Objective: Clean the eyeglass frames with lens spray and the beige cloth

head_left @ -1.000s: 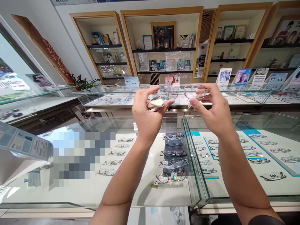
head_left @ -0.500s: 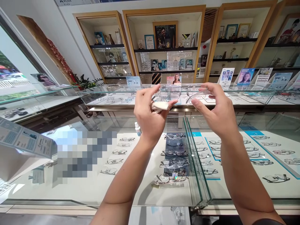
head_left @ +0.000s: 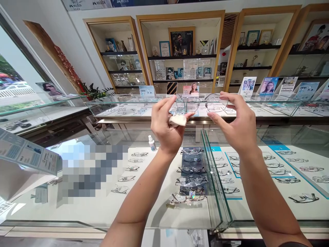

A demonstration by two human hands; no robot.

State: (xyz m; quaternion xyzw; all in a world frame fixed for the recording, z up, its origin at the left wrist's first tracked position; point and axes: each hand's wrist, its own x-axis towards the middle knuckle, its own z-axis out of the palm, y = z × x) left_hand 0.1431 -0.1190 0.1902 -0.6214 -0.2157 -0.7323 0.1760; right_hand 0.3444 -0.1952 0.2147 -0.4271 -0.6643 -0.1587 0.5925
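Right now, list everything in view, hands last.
held glasses: one, dark rims, upper centre
cloth: one, white, below held glasses
bottle: one, white, lower left of cloth
glass cases: several, clear, near and far
display glasses: many, mostly dark, inside near cases
large card: one, white and blue, left edge
small cards: several, mixed, on far cases
shelf units: four, wooden frames, back wall
plank: one, brown, left wall
plant: one, green, beside plank
left hand: one, bare, holding cloth and glasses
right hand: one, bare, at right lens

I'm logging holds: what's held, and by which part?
Glasses, by the lens rims: left grip on the left side, right grip on the right. The left also holds a bunched white cloth.
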